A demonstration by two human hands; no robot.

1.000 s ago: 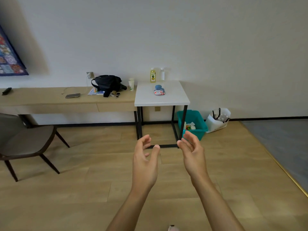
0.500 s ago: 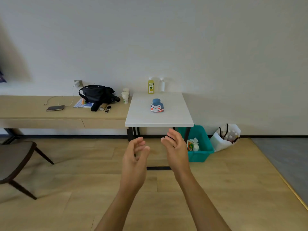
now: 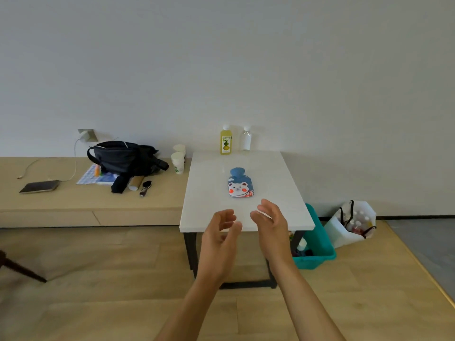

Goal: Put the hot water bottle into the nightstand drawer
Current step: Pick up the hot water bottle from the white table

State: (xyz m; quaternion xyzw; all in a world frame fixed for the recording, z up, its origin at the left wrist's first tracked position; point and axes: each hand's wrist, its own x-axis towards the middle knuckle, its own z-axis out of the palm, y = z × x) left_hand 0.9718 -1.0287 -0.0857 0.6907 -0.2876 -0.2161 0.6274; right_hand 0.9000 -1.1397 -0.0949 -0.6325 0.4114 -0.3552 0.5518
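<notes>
A small blue hot water bottle with a white bear face lies flat in the middle of a white square table. My left hand and my right hand are raised side by side over the table's near edge, just short of the bottle. Both hands hold nothing, fingers loosely curled and apart. No nightstand or its drawer can be seen.
A yellow drink bottle and a clear bottle stand at the table's back edge. The long wooden bench on the left carries a black bag, paper cups and a phone. A teal bin and a white bag sit right of the table.
The view has come closer to the white table, and both hands have moved forward over its near edge. The chair on the left has slid almost out of sight.
</notes>
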